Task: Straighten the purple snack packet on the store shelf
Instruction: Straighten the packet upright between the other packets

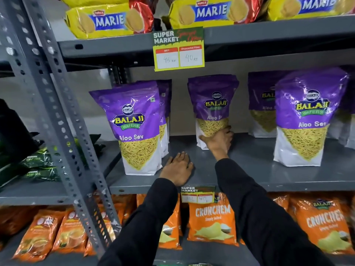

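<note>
A purple Aloo Sev snack packet (pixel 212 104) stands upright near the back of the grey middle shelf (pixel 249 169), in the centre of the view. My right hand (pixel 219 140) is wrapped around its lower part, fingers curled on the right side and thumb on the left. My left hand (pixel 177 167) lies flat, palm down, on the bare shelf near its front edge, holding nothing, just right of another purple packet (pixel 136 127).
More purple packets stand at the right (pixel 305 120) and behind. A price tag (pixel 178 48) hangs from the shelf above, which carries yellow Marie biscuit packs (pixel 107 20). Orange Crunchem bags (pixel 211 221) fill the shelf below. A slotted grey upright (pixel 57 112) crosses the left.
</note>
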Action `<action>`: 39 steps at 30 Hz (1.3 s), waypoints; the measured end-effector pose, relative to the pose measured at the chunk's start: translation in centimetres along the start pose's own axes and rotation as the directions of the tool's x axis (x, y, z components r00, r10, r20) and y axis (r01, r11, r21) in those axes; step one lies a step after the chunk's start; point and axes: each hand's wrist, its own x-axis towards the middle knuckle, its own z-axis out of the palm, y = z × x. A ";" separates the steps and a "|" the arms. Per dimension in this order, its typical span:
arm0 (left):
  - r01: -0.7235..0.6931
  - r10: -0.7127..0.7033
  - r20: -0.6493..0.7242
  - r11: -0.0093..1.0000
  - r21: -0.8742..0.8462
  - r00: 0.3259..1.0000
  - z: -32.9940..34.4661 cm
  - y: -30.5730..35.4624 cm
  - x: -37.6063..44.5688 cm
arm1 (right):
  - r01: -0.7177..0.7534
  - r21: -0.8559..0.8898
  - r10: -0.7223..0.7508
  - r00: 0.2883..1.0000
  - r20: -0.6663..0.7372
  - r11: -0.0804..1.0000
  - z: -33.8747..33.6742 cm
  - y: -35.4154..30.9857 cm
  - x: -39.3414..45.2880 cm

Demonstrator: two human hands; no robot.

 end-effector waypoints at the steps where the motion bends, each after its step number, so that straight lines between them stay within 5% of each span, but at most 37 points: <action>1: 0.003 -0.003 0.001 1.000 -0.002 1.000 0.0 0.0 0.0 | 0.006 -0.013 -0.006 1.000 -0.005 1.000 -0.2 0.0 -0.3; 31: 0.062 -0.063 0.043 0.998 0.019 0.997 -0.3 0.7 -0.1 | 0.135 -0.073 -0.136 0.990 -0.019 0.988 -8.9 4.1 -11.3; 39: -0.024 0.015 0.052 0.984 0.174 0.999 -0.5 0.3 0.2 | 0.131 -0.092 -0.129 0.991 0.019 0.987 -9.5 4.2 -11.9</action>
